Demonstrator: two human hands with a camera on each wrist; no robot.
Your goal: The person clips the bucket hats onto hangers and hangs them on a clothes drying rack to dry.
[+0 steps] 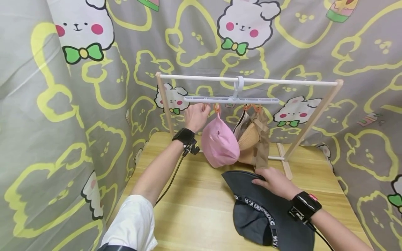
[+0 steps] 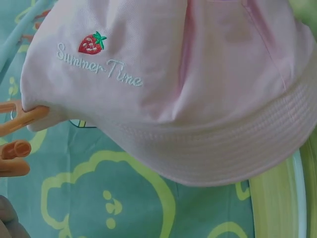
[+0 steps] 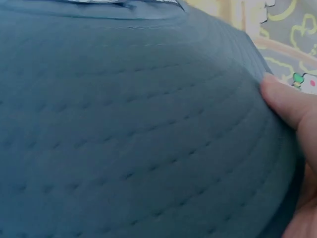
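Note:
My left hand (image 1: 196,116) is raised under the left part of the pale hanger (image 1: 216,100), its fingers curled to pinch an orange clip (image 2: 15,158); the grip itself is mostly hidden. Beside it a pink bucket hat (image 1: 220,143) hangs from another orange clip (image 1: 217,108); a strawberry and "Summer Time" lettering show on it in the left wrist view. My right hand (image 1: 276,181) grips the brim of a dark bucket hat (image 1: 251,223) with a lettered band, thumb on the brim's face. That hat is tilted low over the table, in front of the hanging hats.
A rack with a white top rail (image 1: 289,82) and wooden posts (image 1: 314,120) stands at the table's back. A tan hat (image 1: 262,139) and a woven straw-coloured item (image 1: 249,137) hang right of the pink hat. Patterned curtains (image 1: 194,38) surround the wooden table (image 1: 185,209).

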